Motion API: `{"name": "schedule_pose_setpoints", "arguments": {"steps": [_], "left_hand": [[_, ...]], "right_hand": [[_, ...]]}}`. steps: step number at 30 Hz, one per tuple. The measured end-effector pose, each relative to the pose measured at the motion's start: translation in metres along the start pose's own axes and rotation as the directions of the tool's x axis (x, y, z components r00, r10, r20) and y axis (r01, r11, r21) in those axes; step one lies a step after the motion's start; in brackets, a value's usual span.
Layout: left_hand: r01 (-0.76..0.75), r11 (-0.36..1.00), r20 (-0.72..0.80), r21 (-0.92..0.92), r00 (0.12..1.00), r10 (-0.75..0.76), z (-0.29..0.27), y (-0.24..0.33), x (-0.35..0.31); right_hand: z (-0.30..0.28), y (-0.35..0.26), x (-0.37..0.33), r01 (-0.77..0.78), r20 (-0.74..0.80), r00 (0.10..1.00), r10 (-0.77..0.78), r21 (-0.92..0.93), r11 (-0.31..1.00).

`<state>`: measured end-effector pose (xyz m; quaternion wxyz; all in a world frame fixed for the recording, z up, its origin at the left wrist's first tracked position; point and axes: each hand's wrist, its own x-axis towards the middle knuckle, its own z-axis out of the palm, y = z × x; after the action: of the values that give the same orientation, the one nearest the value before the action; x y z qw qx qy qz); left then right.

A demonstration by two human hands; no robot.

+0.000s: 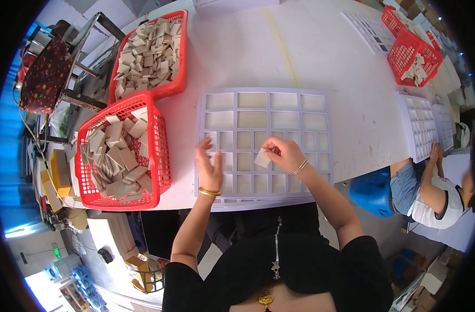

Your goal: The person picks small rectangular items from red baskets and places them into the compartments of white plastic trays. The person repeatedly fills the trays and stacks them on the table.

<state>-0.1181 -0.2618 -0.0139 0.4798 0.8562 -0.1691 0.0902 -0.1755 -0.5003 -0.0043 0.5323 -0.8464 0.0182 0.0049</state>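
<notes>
A white compartment tray (253, 109) lies in front of me on the table, divided into rows of rectangular cells. Several cells in its second and third columns look beige, with flat pieces (251, 119) in them; the others look paler. My right hand (285, 155) pinches a small beige rectangular tile (262, 158) over the middle of the tray. Above the tray's left edge is my left hand (210, 170), its fingers apart and nothing visible in it. To its left stands a red plastic basket (158, 156) of loose beige tiles (115, 156).
A second red basket (182, 57) full of tiles stands behind the first. Another compartment tray lies under mine. Across the table at the right are red baskets (404, 56) and more trays (420, 125). A person (435, 200) sits there near a blue stool (371, 192).
</notes>
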Motion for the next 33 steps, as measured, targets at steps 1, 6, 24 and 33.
{"name": "schedule_pose_setpoints", "arguments": {"steps": [1, 6, 24, 33], "left_hand": [[0.017, 0.999, -0.031, 0.050, 0.999, -0.016, -0.008, -0.010, -0.003], [0.122, 0.960, -0.056, 0.252, 0.992, -0.111, -0.037, -0.051, -0.030], [0.154, 0.948, 0.060, 0.279, 0.982, -0.177, -0.035, -0.053, -0.033], [0.374, 0.927, 0.065, -0.044, 0.927, -0.370, -0.046, -0.041, -0.025]], "right_hand": [[0.005, 0.006, -0.001, 0.016, 0.007, 1.000, -0.016, -0.004, 1.000], [0.020, 0.020, -0.004, 0.088, 0.040, 0.995, -0.086, -0.046, 0.995], [-0.075, 0.103, -0.088, -0.432, -0.733, 0.676, -0.079, -0.481, 0.763], [-0.068, 0.135, -0.108, -0.292, -0.682, 0.665, 0.304, 0.137, 0.946]]}}
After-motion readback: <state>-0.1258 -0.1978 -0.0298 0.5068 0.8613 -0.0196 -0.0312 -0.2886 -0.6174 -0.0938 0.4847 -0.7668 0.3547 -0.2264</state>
